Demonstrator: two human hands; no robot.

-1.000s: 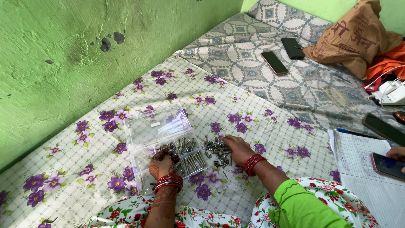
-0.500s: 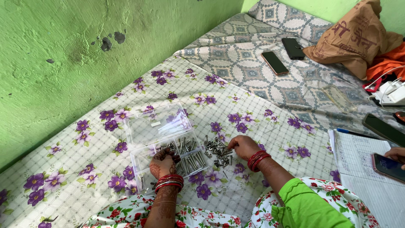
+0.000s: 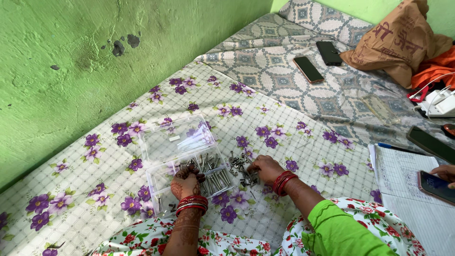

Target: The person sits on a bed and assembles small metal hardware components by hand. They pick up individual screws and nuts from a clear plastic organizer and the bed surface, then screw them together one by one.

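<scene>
A clear plastic compartment box lies open on a flowered sheet, its lid folded back. Several metal bolts fill its right compartments. My left hand rests inside the box over the bolts, fingers curled; whether it holds one is hidden. A loose pile of small screws and nuts lies on the sheet just right of the box. My right hand sits on that pile, fingertips pinched among the pieces. Both wrists carry red bangles.
A green wall runs along the left. Two phones lie on the patterned sheet at the back, near a brown bag. At right are a notebook, a dark tablet and another person's hand holding a phone.
My right hand has slid left and toward me onto the loose pile. My left hand has shifted slightly within the box.
</scene>
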